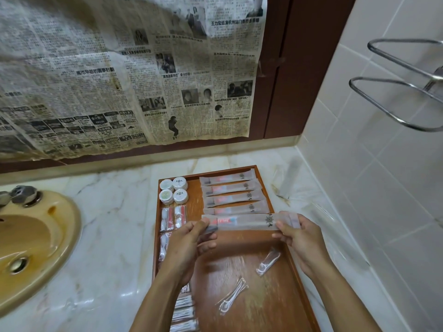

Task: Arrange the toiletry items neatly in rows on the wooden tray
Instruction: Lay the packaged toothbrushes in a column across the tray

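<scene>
A long toothbrush packet [249, 221] is pinched at its ends by left hand [189, 238] and right hand [297, 238], held above the wooden tray [251, 271], just before four packets [230, 192], apparently alike.

The tray [242, 264] at lower centre was reddish-brown wood with pale scuffs. The sachets [229, 188] were translucent grey with red print and a dark emblem. The tubs [173, 190] were white. The counter [115, 212] was white marble, veined grey. The basin [36, 238] at left was yellowish-tan. The newspaper [119, 68] above was yellowed, black-printed.
</scene>
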`<action>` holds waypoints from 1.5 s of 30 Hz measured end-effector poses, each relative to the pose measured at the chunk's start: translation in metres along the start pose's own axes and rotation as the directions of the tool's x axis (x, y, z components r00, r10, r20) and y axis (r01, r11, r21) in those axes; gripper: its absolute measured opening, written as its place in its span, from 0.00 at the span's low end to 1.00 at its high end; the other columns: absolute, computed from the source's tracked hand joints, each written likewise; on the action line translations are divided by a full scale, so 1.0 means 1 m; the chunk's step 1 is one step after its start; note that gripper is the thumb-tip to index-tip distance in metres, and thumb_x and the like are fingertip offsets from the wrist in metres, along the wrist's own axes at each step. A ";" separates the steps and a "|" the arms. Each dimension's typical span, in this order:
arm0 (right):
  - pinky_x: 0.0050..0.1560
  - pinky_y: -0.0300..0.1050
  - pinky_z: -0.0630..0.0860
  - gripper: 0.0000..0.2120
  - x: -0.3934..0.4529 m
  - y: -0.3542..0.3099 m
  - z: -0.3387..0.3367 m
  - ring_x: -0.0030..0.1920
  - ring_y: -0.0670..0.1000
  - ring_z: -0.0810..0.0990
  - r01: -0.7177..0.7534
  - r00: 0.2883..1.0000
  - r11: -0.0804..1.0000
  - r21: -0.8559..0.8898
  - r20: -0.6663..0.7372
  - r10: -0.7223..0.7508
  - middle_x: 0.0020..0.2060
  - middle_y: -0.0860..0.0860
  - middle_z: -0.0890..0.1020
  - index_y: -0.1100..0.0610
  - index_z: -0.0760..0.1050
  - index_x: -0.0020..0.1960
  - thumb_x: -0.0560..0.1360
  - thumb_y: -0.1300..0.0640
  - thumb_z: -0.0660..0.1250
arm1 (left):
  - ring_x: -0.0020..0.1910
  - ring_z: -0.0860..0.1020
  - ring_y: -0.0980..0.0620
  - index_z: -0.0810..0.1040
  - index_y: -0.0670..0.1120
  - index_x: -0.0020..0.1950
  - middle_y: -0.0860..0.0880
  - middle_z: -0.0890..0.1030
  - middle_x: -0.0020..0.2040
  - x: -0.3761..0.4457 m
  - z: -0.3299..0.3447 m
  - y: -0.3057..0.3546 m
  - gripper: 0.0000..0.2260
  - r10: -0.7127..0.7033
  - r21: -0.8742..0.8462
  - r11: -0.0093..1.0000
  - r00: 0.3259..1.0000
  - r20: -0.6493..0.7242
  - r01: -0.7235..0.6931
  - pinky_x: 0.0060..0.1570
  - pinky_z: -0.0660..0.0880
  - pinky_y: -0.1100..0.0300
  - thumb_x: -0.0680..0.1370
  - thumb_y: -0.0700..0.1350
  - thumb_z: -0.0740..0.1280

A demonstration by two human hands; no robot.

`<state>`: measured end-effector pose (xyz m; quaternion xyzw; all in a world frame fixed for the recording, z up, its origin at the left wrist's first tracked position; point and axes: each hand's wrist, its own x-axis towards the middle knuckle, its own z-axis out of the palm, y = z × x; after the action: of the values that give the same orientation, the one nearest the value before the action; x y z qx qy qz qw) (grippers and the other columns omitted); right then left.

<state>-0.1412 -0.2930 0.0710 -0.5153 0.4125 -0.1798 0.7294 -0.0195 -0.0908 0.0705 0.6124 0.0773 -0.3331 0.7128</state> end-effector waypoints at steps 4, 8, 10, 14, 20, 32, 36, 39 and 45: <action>0.37 0.42 0.82 0.04 0.003 0.001 -0.002 0.33 0.53 0.82 0.003 0.999 0.999 -0.050 -0.034 -0.005 0.38 0.54 0.85 0.61 0.79 0.48 0.75 0.67 0.68 | 0.42 0.83 0.48 0.80 0.40 0.52 0.44 0.85 0.48 -0.001 0.001 0.000 0.07 0.046 0.116 0.992 0.999 0.006 -0.047 0.38 0.80 0.56 0.80 0.43 0.66; 0.36 0.41 0.82 0.04 0.005 0.002 -0.001 0.36 0.54 0.82 -0.024 0.998 0.999 -0.037 -0.052 0.022 0.42 0.59 0.83 0.65 0.78 0.49 0.75 0.68 0.67 | 0.40 0.83 0.48 0.81 0.40 0.51 0.45 0.85 0.48 -0.002 0.003 -0.002 0.07 0.081 0.168 0.983 0.996 -0.029 -0.075 0.36 0.78 0.56 0.79 0.43 0.67; 0.37 0.41 0.82 0.04 0.005 0.002 0.000 0.40 0.56 0.82 -0.033 0.998 0.999 -0.015 -0.058 0.032 0.44 0.59 0.83 0.63 0.78 0.48 0.75 0.69 0.66 | 0.39 0.83 0.49 0.81 0.41 0.50 0.44 0.85 0.48 -0.001 0.005 -0.004 0.06 0.092 0.177 0.981 0.994 -0.065 -0.079 0.35 0.78 0.56 0.79 0.42 0.67; 0.36 0.40 0.82 0.10 0.008 0.003 0.001 0.42 0.55 0.82 -0.040 0.997 0.999 0.013 -0.073 0.040 0.46 0.56 0.81 0.61 0.75 0.50 0.74 0.73 0.65 | 0.38 0.83 0.49 0.80 0.41 0.49 0.46 0.84 0.47 0.000 0.007 -0.004 0.05 0.083 0.199 0.978 0.992 -0.100 -0.062 0.35 0.77 0.57 0.79 0.42 0.67; 0.39 0.42 0.82 0.14 0.014 0.006 0.002 0.43 0.55 0.84 -0.055 0.996 0.997 -0.055 -0.069 0.051 0.45 0.56 0.82 0.60 0.76 0.54 0.72 0.74 0.67 | 0.41 0.84 0.47 0.80 0.42 0.44 0.47 0.84 0.47 0.005 0.001 -0.008 0.05 0.075 0.240 0.970 0.989 -0.127 -0.043 0.31 0.74 0.59 0.79 0.42 0.67; 0.47 0.51 0.82 0.05 0.030 0.025 0.000 0.38 0.54 0.84 -0.107 0.985 0.974 -0.198 -0.152 0.077 0.42 0.56 0.83 0.62 0.78 0.49 0.75 0.69 0.66 | 0.42 0.81 0.49 0.75 0.49 0.45 0.49 0.81 0.42 0.014 -0.003 -0.039 0.07 0.293 0.628 0.763 0.948 -0.124 -0.154 0.41 0.79 0.49 0.81 0.50 0.62; 0.38 0.42 0.82 0.09 0.038 0.026 -0.004 0.40 0.54 0.84 -0.100 0.987 0.976 -0.194 -0.140 0.073 0.46 0.58 0.82 0.65 0.76 0.54 0.75 0.70 0.67 | 0.39 0.83 0.52 0.76 0.46 0.48 0.48 0.83 0.42 0.019 -0.003 -0.038 0.07 0.251 0.564 0.811 0.963 -0.097 -0.155 0.29 0.73 0.61 0.82 0.47 0.62; 0.36 0.44 0.82 0.07 0.049 0.026 -0.007 0.40 0.55 0.84 -0.124 0.989 0.957 -0.261 -0.113 0.097 0.46 0.61 0.81 0.65 0.76 0.54 0.77 0.67 0.65 | 0.40 0.84 0.50 0.77 0.45 0.48 0.49 0.84 0.40 0.026 -0.009 -0.037 0.07 0.229 0.519 0.844 0.966 -0.120 -0.135 0.33 0.72 0.56 0.82 0.47 0.62; 0.35 0.44 0.81 0.05 0.064 0.024 -0.005 0.31 0.51 0.83 -0.087 0.992 0.797 -0.598 -0.130 0.011 0.33 0.54 0.84 0.57 0.79 0.44 0.76 0.61 0.65 | 0.30 0.79 0.53 0.76 0.40 0.49 0.41 0.83 0.39 0.039 -0.015 -0.034 0.06 0.162 0.429 0.900 0.974 -0.156 -0.081 0.25 0.70 0.62 0.82 0.42 0.63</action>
<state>-0.1112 -0.3308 0.0217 -0.6976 0.5042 -0.0511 0.5064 -0.0045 -0.0927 0.0184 0.7836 0.0321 -0.2373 0.5732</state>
